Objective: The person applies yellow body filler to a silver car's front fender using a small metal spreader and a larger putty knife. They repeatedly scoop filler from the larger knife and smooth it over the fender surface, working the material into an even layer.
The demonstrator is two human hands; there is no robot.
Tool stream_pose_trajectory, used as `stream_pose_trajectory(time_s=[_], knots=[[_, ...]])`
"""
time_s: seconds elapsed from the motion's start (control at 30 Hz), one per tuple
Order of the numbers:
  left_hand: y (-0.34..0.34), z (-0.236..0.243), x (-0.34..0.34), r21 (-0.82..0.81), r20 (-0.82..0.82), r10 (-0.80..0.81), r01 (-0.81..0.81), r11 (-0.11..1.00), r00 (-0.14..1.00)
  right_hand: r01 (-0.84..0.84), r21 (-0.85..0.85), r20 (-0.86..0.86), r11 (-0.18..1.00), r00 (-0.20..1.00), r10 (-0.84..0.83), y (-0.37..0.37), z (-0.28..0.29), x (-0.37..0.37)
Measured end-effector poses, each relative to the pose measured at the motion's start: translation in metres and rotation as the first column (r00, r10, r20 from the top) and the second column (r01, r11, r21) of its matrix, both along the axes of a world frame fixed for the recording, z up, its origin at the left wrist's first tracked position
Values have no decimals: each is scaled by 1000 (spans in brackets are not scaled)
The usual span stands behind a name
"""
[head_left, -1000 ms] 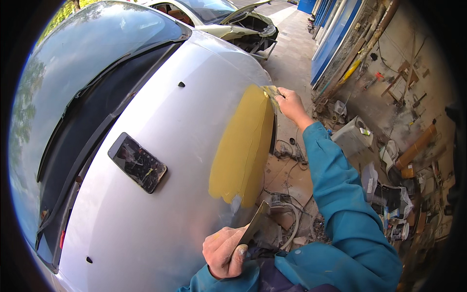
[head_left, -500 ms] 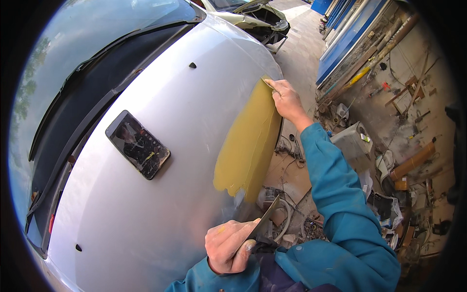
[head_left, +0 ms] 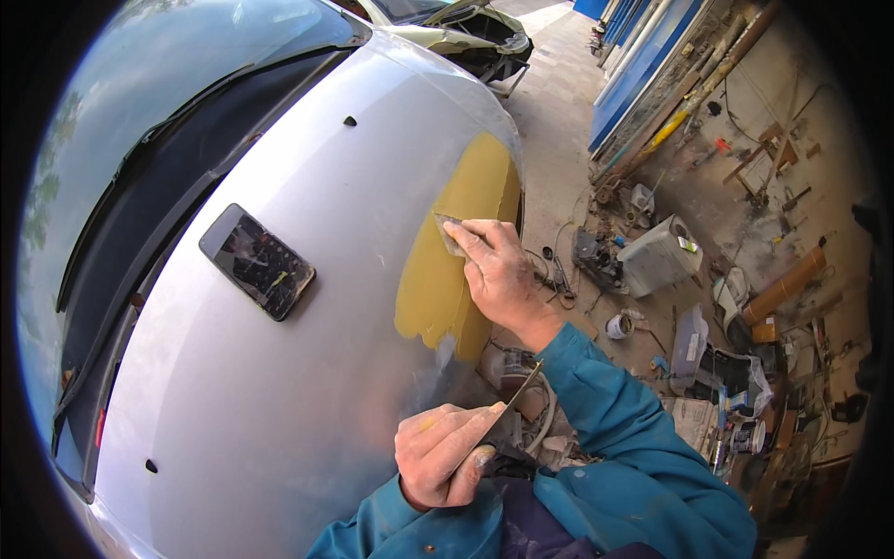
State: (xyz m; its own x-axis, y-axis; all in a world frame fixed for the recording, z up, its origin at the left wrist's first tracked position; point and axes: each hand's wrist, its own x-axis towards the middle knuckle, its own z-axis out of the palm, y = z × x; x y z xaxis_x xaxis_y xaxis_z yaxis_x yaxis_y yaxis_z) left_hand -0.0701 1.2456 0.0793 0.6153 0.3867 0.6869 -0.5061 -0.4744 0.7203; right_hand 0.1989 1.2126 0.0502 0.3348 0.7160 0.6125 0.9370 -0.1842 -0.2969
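Observation:
A patch of yellow filler [head_left: 424, 298] covers part of the silver car bonnet [head_left: 233, 401]. My right hand [head_left: 498, 275] grips a thin spreader [head_left: 445, 238] and presses it onto the middle of the patch. Lower down, nearer my body, my left hand [head_left: 442, 452] is closed on a thin flat metal plate [head_left: 507, 405], held tilted on edge, with yellow on its upper tip. A dark smartphone [head_left: 256, 261] with a marked screen lies on the bonnet left of the filler.
A windscreen and wiper [head_left: 158, 130] lie to the left. A second car [head_left: 466, 37] with its bonnet raised stands beyond. To the right, blue panels [head_left: 643, 74], pipes, a silver container [head_left: 659, 253], buckets [head_left: 750, 438], hoses and assorted debris lie along the wall and floor.
My right hand has moved from the far end of the filler patch down and left to its middle, with the spreader in it. My left hand still holds the plate low.

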Motion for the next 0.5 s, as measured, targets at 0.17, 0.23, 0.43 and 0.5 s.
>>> stream_pose_trajectory(time_s=[0.17, 0.23, 0.43, 0.5], knots=[[-4, 2, -3, 1, 75, 5, -5, 1000, 997, -1, -8, -7, 1000, 1000, 1, -25, -4, -72], [-6, 3, -6, 6, 84, 5, -5, 1000, 996, -10, 1, 8, 1000, 1000, 10, -33, -9, -96], [-11, 3, -13, 51, 111, 10, -15, 999, 994, -80, 5, 155, 997, 985, 78, -59, -22, -150], [-14, 2, -12, 56, 137, 33, -41, 998, 990, -151, 28, 79, 988, 986, 148, -70, -19, -161]])
